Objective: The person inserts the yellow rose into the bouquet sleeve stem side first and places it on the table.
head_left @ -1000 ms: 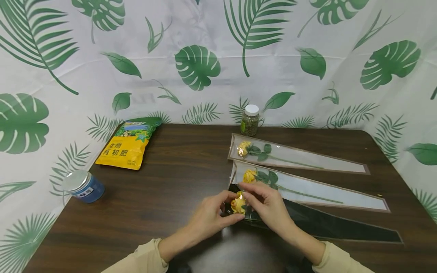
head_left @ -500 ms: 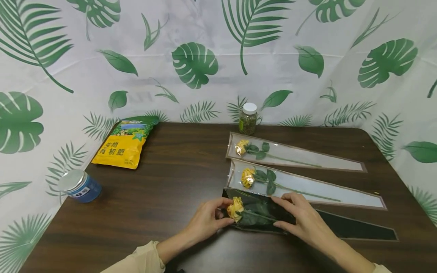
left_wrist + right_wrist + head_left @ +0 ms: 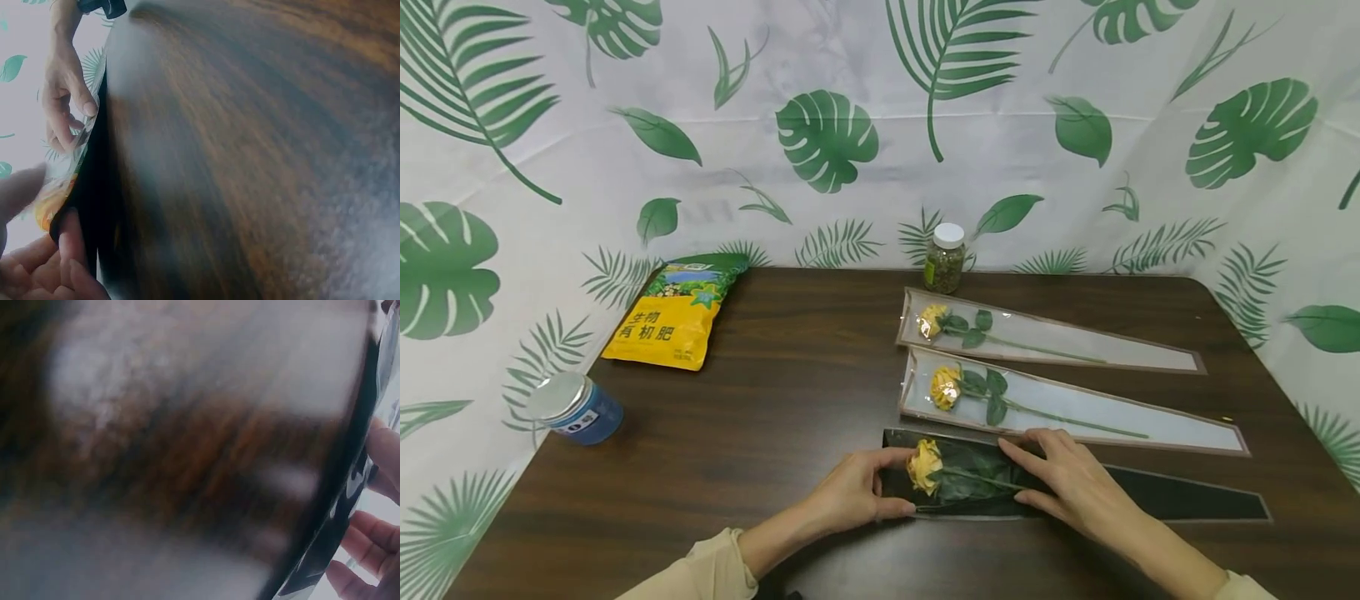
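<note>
In the head view, a yellow rose (image 3: 924, 467) with a green stem and leaves lies in a black flower sleeve (image 3: 1187, 492) with a clear front. My left hand (image 3: 850, 492) holds the sleeve's wide end beside the bloom, thumb at the near edge and index finger at the far side. In the left wrist view, fingers (image 3: 73, 240) lie under the black edge. My right hand (image 3: 1071, 483) grips the sleeve across its width farther along the stem, index finger and thumb at opposite edges. In the right wrist view, its fingertips (image 3: 365, 534) touch the shiny film.
Behind lie two white sleeves (image 3: 1120, 403) (image 3: 1120, 346), each with a yellow rose. A white-lidded jar (image 3: 945, 260) stands at the back. A yellow-green fertilizer bag (image 3: 673, 317) and a blue tin (image 3: 578, 408) stand on the left of the brown table (image 3: 722, 450).
My right hand has moved from the bloom rightward along the sleeve. The left hand has stayed at the wide end, and the sleeve's wide end has shifted slightly nearer and lies flatter.
</note>
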`<action>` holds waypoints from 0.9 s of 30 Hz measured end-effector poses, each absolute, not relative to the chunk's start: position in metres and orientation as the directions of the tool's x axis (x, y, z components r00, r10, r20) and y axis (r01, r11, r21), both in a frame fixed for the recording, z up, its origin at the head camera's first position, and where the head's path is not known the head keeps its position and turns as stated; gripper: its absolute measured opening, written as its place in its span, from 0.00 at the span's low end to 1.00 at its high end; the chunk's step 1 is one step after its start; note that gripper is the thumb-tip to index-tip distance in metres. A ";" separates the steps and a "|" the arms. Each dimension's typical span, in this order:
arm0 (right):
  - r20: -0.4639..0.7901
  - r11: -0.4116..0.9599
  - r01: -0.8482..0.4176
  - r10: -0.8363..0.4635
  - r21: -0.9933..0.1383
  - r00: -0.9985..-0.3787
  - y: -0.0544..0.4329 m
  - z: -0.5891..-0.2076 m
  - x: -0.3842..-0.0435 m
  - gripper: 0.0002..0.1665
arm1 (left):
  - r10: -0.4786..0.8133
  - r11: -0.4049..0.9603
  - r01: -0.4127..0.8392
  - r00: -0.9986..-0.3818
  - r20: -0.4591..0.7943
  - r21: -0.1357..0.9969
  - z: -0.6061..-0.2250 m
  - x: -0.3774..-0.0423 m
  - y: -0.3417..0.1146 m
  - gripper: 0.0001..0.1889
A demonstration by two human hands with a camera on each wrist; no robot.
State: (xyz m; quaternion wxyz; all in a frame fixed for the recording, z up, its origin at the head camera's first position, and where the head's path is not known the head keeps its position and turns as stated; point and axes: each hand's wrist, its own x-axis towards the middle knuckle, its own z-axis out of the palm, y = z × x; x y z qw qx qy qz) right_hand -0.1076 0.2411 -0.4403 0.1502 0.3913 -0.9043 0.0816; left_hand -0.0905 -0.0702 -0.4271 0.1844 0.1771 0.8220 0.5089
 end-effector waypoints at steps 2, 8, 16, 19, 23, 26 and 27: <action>0.318 0.682 -0.731 -0.689 -0.016 -0.651 0.243 -0.441 -0.108 0.41 | 0.474 0.417 0.104 -0.873 -0.118 0.903 -0.428 -0.091 -0.069 0.26; 0.301 0.680 -0.732 -0.706 0.033 -0.641 0.245 -0.442 -0.108 0.42 | 0.487 0.421 0.151 -0.870 -0.082 0.894 -0.431 -0.091 -0.069 0.24; 0.292 0.686 -0.724 -0.710 0.077 -0.641 0.248 -0.444 -0.107 0.41 | 0.514 0.440 0.098 -0.843 -0.161 0.893 -0.427 -0.093 -0.075 0.28; 0.280 0.680 -0.730 -0.715 0.067 -0.641 0.249 -0.445 -0.107 0.41 | 0.516 0.441 0.049 -0.831 -0.208 0.896 -0.426 -0.094 -0.078 0.27; 0.245 0.671 -0.741 -0.721 0.016 -0.648 0.253 -0.444 -0.107 0.44 | 0.530 0.419 0.009 -0.814 -0.236 0.908 -0.426 -0.093 -0.081 0.23; 0.222 0.657 -0.754 -0.732 -0.018 -0.644 0.257 -0.442 -0.108 0.47 | 0.569 0.406 -0.001 -0.783 -0.253 0.914 -0.423 -0.094 -0.085 0.22; 0.217 0.649 -0.760 -0.738 -0.033 -0.639 0.258 -0.440 -0.109 0.48 | 0.583 0.412 -0.001 -0.768 -0.264 0.911 -0.421 -0.096 -0.088 0.22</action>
